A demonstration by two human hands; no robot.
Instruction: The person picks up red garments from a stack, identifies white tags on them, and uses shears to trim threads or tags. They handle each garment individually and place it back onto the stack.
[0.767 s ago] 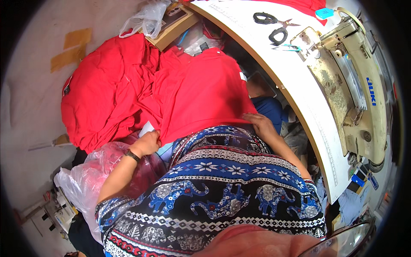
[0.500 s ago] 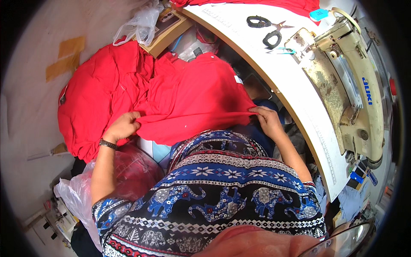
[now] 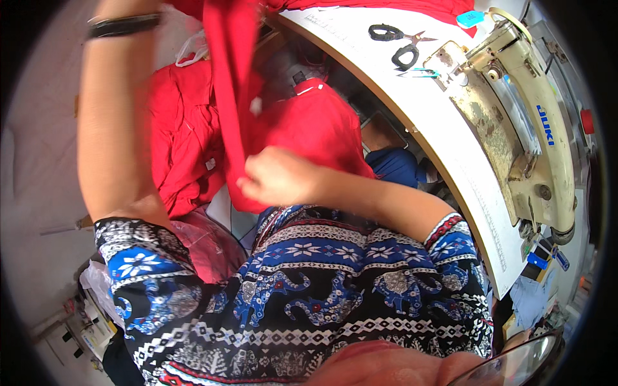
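Observation:
My left arm is raised high, with a dark band on its wrist. Only the base of my left hand [image 3: 129, 6] shows at the top edge, so its fingers are out of sight. A stretch of red cloth [image 3: 230, 83] runs down from the top edge in a narrow, blurred fold. My right hand [image 3: 280, 177] reaches across my body, its fingers closed at the lower end of this fold, pinching the cloth. More red fabric [image 3: 318, 125] spreads over my lap, and a heap of red cloth [image 3: 183, 141] lies to the left.
A white table [image 3: 412, 106] curves along the right, carrying black-handled scissors [image 3: 402, 45] and a cream sewing machine [image 3: 544, 128]. More red cloth [image 3: 386, 5] lies at its far edge. A plastic bag with red contents [image 3: 209, 244] sits by my left side.
My left hand has swung up to the top edge, and the cloth now stretches upward. My right hand has moved left across my lap. The cloth is no longer spread flat between both hands.

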